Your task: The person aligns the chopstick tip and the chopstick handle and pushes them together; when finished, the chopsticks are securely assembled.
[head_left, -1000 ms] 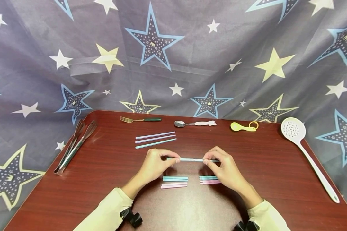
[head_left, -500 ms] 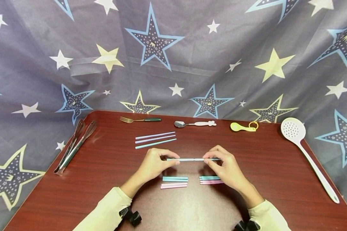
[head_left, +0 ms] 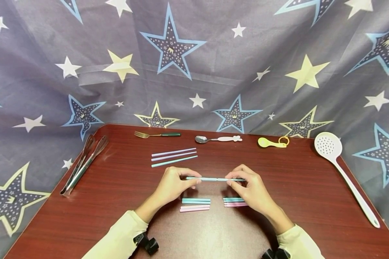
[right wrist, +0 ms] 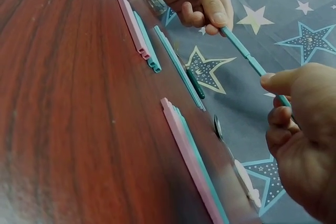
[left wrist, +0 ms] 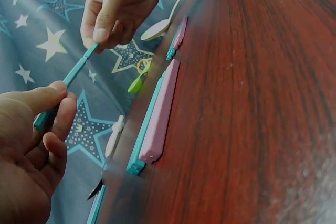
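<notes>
A teal chopstick (head_left: 210,179) made of two pieces lies level between both hands above the table, its joint near the middle. My left hand (head_left: 175,184) pinches its left piece between thumb and fingers. My right hand (head_left: 251,187) pinches the right piece, close to the joint. In the right wrist view, the chopstick (right wrist: 244,51) shows a notch where the pieces meet. Below the hands lie teal chopstick pieces (head_left: 196,201) and pink chopstick pieces (head_left: 195,208) on the left. Further teal pieces (head_left: 232,199) and pink pieces (head_left: 235,204) lie at right, partly hidden by the right hand.
Behind the left hand lie three long chopsticks (head_left: 174,157). A fork (head_left: 159,134), a spoon (head_left: 218,139) and a yellow spoon (head_left: 272,142) line the back edge. Metal tongs (head_left: 84,164) lie far left, a white skimmer (head_left: 345,176) far right. A star-patterned curtain (head_left: 214,82) hangs behind.
The right fingertips have shifted slightly left along the chopstick, towards the joint. The left hand keeps its grip, and the things on the table stay where they were.
</notes>
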The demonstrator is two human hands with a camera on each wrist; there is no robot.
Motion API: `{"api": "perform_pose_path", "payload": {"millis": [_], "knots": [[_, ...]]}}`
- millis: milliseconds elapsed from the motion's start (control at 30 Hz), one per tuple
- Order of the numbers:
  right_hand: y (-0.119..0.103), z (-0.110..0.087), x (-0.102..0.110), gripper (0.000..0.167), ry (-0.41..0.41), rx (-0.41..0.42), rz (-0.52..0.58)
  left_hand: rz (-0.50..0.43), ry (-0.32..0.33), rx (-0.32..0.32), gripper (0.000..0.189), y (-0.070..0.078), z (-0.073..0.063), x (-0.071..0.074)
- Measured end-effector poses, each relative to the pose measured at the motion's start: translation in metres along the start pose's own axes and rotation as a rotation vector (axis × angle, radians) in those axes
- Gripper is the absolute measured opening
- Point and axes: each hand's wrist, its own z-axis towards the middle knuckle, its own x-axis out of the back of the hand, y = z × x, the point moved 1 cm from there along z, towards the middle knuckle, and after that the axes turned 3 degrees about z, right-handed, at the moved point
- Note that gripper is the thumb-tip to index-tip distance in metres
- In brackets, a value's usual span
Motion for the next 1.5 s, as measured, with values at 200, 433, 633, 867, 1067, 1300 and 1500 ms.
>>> {"api": "perform_pose_path", "payload": {"millis": [200, 433, 633, 867, 1067, 1300, 1500], "knots": [[-0.001, 0.0, 0.0, 0.024, 0.002, -0.022, -0.006, -0.047, 0.01, -0.016, 0.008, 0.001, -0.002, -0.002], [-0.002, 0.001, 0.0, 0.023, -0.003, -0.025, -0.013, -0.02, 0.041, -0.066, 0.007, 0.002, -0.004, -0.005], [-0.003, -0.001, -0.002, 0.021, 0.013, 0.0, -0.016, 0.016, 0.052, -0.105, 0.007, 0.003, -0.005, -0.008], [-0.004, -0.002, -0.005, 0.01, 0.006, 0.005, -0.003, 0.014, 0.066, -0.135, 0.006, 0.0, -0.005, -0.009], [-0.004, -0.002, -0.009, 0.015, 0.033, 0.033, 0.005, 0.01, 0.06, -0.136, 0.008, -0.001, -0.005, -0.011], [-0.002, -0.004, -0.008, 0.013, 0.019, 0.018, 0.015, 0.027, 0.047, -0.12, 0.008, 0.0, -0.004, -0.011], [0.0, -0.004, -0.009, 0.02, 0.009, 0.015, 0.035, 0.112, 0.057, -0.115, 0.006, -0.002, -0.007, -0.002]]}}
